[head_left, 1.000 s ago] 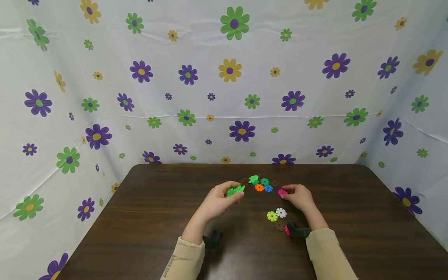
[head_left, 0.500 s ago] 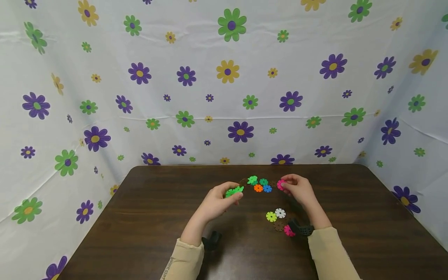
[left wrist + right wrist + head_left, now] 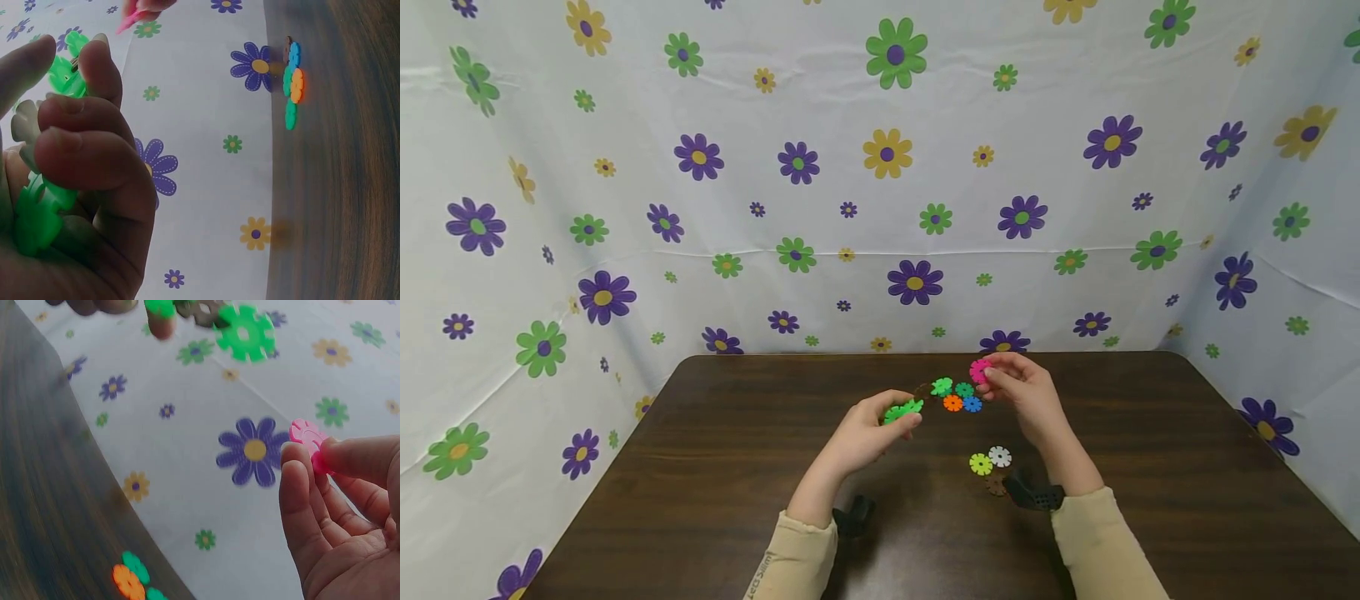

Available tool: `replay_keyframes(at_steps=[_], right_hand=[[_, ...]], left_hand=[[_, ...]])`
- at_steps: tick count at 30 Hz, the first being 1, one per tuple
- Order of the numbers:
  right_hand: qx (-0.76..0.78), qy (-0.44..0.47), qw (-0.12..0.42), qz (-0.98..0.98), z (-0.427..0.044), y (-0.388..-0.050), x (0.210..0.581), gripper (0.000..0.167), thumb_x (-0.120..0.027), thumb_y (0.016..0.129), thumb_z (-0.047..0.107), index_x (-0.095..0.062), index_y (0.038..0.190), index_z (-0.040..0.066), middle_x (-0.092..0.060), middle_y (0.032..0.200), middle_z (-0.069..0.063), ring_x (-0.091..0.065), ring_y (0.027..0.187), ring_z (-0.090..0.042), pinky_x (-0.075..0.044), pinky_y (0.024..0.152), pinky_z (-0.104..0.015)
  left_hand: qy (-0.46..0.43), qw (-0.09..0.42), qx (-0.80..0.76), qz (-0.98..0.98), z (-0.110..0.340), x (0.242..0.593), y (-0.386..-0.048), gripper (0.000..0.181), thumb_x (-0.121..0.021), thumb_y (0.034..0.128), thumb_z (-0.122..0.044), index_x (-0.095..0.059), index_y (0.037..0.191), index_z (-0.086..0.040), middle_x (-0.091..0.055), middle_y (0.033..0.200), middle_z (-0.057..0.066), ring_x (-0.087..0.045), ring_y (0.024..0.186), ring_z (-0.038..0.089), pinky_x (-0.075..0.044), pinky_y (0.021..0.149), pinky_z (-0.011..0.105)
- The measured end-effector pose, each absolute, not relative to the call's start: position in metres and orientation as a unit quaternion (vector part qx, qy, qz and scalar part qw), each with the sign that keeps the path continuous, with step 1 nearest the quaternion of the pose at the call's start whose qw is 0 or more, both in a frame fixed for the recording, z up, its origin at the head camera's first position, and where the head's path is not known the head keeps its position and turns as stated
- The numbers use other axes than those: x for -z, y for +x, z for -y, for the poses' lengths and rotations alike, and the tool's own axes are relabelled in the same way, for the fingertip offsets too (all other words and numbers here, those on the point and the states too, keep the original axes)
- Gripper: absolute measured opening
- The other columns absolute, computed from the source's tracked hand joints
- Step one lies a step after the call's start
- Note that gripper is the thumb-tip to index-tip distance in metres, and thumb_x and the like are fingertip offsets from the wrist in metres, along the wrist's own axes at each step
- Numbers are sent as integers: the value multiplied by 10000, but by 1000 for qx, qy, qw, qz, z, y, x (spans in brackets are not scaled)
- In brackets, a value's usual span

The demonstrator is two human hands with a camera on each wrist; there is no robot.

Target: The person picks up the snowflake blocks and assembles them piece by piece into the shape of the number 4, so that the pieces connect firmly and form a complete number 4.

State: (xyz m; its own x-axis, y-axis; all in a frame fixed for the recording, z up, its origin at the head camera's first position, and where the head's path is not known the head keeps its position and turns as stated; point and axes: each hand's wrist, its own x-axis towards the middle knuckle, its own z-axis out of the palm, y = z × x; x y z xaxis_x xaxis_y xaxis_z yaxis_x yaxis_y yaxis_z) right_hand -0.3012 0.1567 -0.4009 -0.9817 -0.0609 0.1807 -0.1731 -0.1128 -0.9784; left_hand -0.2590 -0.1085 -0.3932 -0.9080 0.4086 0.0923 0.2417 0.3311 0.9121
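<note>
In the head view the left hand [image 3: 867, 435] grips a chain of notched discs; its green part [image 3: 902, 411] lies between thumb and fingers. The left wrist view shows bright green discs [image 3: 37, 215] against the palm and a greyish disc [image 3: 26, 128] partly behind the fingers. A brown disc [image 3: 203, 311] and a green disc [image 3: 245, 334] stick out from that hand in the right wrist view. To the right, the right hand [image 3: 1028, 400] pinches a pink disc [image 3: 979, 372] between thumb and fingertips, raised and apart from the chain.
Beyond the hands, orange [image 3: 952, 403], blue [image 3: 972, 404] and teal [image 3: 964, 390] discs lie on the brown table [image 3: 700, 467]. Nearer are yellow-green [image 3: 981, 464], white [image 3: 1000, 456] and brown [image 3: 996, 485] discs, beside the right wrist's black strap mount [image 3: 1033, 493]. A flowered cloth [image 3: 820, 292] hangs behind.
The right hand has lifted the pink disc and carried it left, toward the left hand. The left hand has hardly moved and keeps its hold on the chain.
</note>
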Motion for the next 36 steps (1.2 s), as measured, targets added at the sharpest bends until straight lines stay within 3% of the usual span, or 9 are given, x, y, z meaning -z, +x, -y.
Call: replay_keyframes(at_steps=[8,17,25,32,36], right_hand=[[-758,114,27,641,-139,-295,395,205,-610,952,57,-569,1115,-60,-690,876,-12,-663,706,-134,-561,703,-286],[-762,118,21,636,-131,-292,396,114,-613,951,56,-607,1064,53,-693,898,-8,-665,713,-133,-560,702,-277],[-755,115,21,645,-126,-290,394,189,-629,937,45,-620,1106,-39,-689,854,-20,-668,706,-135,-562,701,-283],[-743,112,36,659,-125,-290,395,286,-655,923,57,-602,1132,-130,-697,859,-30,-674,701,-139,-563,699,-289],[-744,114,42,657,-124,-290,397,293,-659,916,44,-595,1120,-157,-701,861,-38,-680,696,-142,-565,696,-301]], left_hand=[[203,73,-545,-810,108,391,-257,357,-633,950,-319,-613,1234,-104,-669,824,42,-458,521,150,-400,470,275],[200,69,-543,-813,107,393,-258,323,-624,960,-272,-610,1231,-98,-669,828,38,-466,538,150,-404,477,275],[205,69,-536,-816,108,393,-258,340,-634,951,-308,-622,1215,-95,-666,813,21,-487,563,154,-423,503,286],[216,62,-517,-826,109,392,-259,383,-629,950,-337,-627,1219,-65,-672,804,3,-626,762,173,-453,634,333],[215,65,-519,-825,110,392,-258,383,-634,949,-331,-630,1216,-56,-680,829,40,-639,779,195,-456,624,334]])
